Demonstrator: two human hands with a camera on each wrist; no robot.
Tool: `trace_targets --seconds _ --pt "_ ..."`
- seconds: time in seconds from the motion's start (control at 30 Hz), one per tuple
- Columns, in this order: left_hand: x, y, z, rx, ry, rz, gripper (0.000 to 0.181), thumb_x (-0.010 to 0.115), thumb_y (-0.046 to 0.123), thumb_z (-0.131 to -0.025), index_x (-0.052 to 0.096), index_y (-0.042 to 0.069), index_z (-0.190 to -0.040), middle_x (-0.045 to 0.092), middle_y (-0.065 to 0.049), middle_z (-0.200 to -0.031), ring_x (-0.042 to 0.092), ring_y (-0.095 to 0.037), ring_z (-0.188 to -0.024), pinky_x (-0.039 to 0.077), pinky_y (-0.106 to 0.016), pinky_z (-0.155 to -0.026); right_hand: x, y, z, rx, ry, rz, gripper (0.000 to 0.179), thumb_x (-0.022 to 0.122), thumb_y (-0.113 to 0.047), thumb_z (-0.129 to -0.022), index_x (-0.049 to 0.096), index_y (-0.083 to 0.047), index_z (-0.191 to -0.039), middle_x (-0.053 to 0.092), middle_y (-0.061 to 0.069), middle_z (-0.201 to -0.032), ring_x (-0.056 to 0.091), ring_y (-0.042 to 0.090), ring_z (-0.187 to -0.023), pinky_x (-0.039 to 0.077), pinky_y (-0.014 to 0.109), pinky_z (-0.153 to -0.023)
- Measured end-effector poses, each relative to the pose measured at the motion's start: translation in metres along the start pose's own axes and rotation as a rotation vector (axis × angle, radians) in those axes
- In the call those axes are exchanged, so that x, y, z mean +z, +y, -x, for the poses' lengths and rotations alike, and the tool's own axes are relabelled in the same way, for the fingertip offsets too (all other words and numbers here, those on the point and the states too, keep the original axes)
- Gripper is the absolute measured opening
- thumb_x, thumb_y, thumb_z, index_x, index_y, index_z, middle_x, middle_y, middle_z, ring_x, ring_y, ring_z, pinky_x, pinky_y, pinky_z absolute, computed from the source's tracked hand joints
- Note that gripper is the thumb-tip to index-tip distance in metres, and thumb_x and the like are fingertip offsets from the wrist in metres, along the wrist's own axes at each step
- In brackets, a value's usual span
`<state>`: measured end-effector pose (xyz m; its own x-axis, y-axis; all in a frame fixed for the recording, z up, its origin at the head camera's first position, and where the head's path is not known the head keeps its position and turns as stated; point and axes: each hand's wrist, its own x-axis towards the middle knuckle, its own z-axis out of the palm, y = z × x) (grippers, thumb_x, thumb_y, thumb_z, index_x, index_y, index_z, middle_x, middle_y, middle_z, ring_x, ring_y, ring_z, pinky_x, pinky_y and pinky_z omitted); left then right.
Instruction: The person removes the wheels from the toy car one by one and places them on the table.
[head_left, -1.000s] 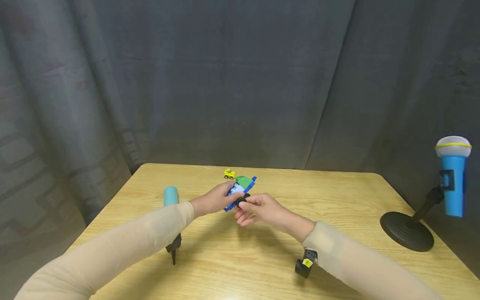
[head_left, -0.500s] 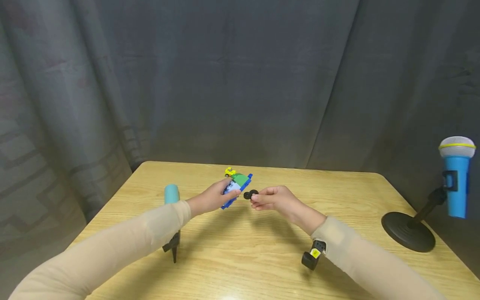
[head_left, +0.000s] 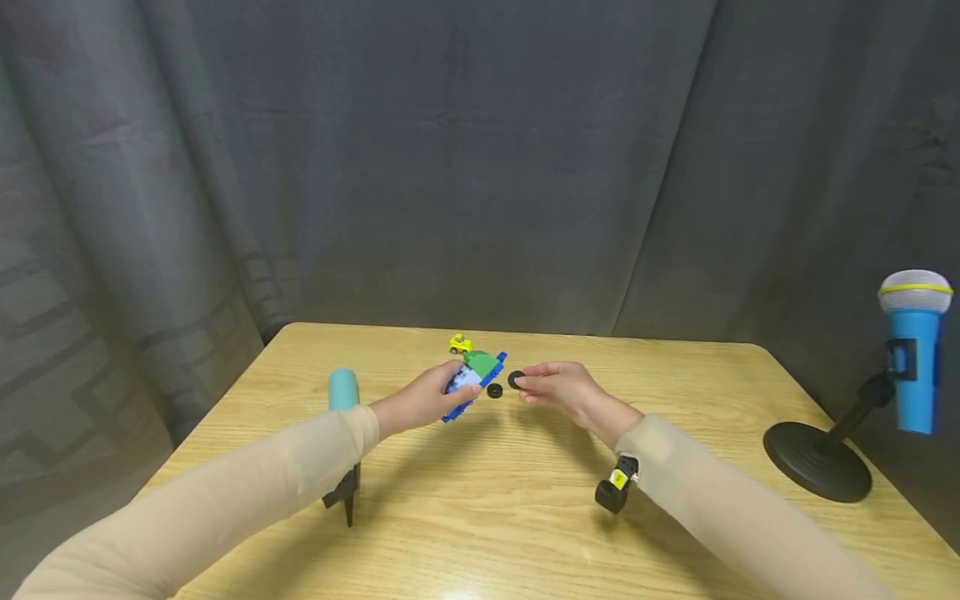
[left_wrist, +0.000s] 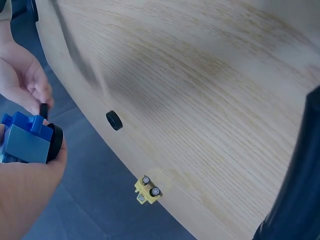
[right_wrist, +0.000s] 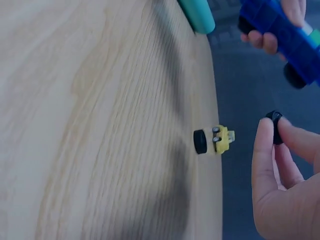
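My left hand [head_left: 426, 402] grips a toy vehicle [head_left: 483, 365] built of blue and green blocks, tilted above the table. Its blue underside [right_wrist: 280, 30] shows in the right wrist view, with black wheels [right_wrist: 294, 76] along one side. Just to the right, my right hand [head_left: 562, 388] pinches a loose black wheel [right_wrist: 274, 125] between thumb and fingertips, apart from the toy. A second loose black wheel [head_left: 495, 391] lies on the table between the hands, also seen in the left wrist view [left_wrist: 114, 120]. Part of the vehicle is hidden behind my left fingers.
A small yellow toy car [head_left: 461, 343] stands near the table's far edge. To the left, a teal cylinder [head_left: 342, 389] sits beside my left forearm. A blue toy microphone [head_left: 915, 358] on a black round base [head_left: 817, 461] stands at the right.
My right hand has drawn back to the right from the toy vehicle, with a black wheel in its fingertips. The wheel on the table has come into plain sight. My left hand has barely moved.
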<state>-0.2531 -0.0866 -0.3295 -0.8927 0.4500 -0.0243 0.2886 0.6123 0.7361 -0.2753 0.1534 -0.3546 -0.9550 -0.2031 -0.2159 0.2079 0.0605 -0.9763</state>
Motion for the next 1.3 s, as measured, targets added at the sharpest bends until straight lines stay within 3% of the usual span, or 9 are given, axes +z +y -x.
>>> trace_targets --seconds 0.2,0.4,0.67,0.9,1.07,1.3 --pt "0.000 0.000 0.000 -0.013 -0.009 -0.012 0.048 0.054 0.033 -0.100 0.046 -0.001 -0.132 0.058 -0.009 -0.097 0.057 -0.015 -0.081 0.049 -0.028 -0.070 -0.002 0.005 -0.012 0.030 0.065 -0.021 0.036 0.063 0.002 -0.090 0.056 0.014 -0.123 0.071 0.020 -0.103 0.072 0.016 -0.081 0.056 0.025 -0.080" --pt "0.001 -0.001 0.001 -0.029 -0.023 -0.008 0.050 0.054 0.036 -0.099 0.045 0.002 -0.135 0.059 -0.008 -0.100 0.058 -0.015 -0.083 0.050 -0.029 -0.072 -0.001 0.015 -0.028 0.068 0.112 -0.030 0.036 0.062 0.007 -0.089 0.055 0.017 -0.123 0.071 0.023 -0.099 0.070 0.013 -0.068 0.057 0.023 -0.071" --pt "0.002 0.001 0.002 -0.016 -0.021 -0.001 0.052 0.054 0.036 -0.099 0.044 0.000 -0.136 0.059 -0.008 -0.100 0.057 -0.015 -0.083 0.050 -0.030 -0.073 0.001 0.026 -0.042 0.105 0.199 0.064 0.031 0.065 0.004 -0.088 0.060 0.016 -0.116 0.070 0.024 -0.101 0.067 0.009 -0.061 0.057 0.025 -0.068" --pt "0.002 -0.001 0.001 -0.010 -0.013 0.008 0.050 0.054 0.037 -0.099 0.045 0.002 -0.134 0.058 -0.008 -0.099 0.057 -0.015 -0.083 0.049 -0.029 -0.072 0.002 0.028 -0.046 0.103 0.247 0.157 0.026 0.067 0.005 -0.085 0.062 0.016 -0.108 0.070 0.016 -0.079 0.065 0.010 -0.053 0.057 0.024 -0.060" --pt "0.001 0.000 0.001 0.002 0.005 0.019 0.040 0.055 0.034 -0.099 0.049 0.004 -0.125 0.058 -0.008 -0.095 0.056 -0.016 -0.080 0.048 -0.028 -0.068 0.003 0.026 -0.055 0.177 0.328 0.227 0.030 0.071 0.004 -0.082 0.061 0.015 -0.108 0.066 0.011 -0.062 0.062 0.010 -0.045 0.055 0.023 -0.053" --pt "0.003 -0.001 -0.001 0.034 0.003 0.022 0.038 0.055 0.033 -0.099 0.050 0.002 -0.120 0.056 -0.008 -0.091 0.055 -0.015 -0.076 0.047 -0.027 -0.066 0.003 0.026 -0.063 0.233 0.352 0.255 0.030 0.074 0.004 -0.080 0.062 0.013 -0.106 0.064 0.009 -0.056 0.061 0.011 -0.042 0.055 0.025 -0.052"
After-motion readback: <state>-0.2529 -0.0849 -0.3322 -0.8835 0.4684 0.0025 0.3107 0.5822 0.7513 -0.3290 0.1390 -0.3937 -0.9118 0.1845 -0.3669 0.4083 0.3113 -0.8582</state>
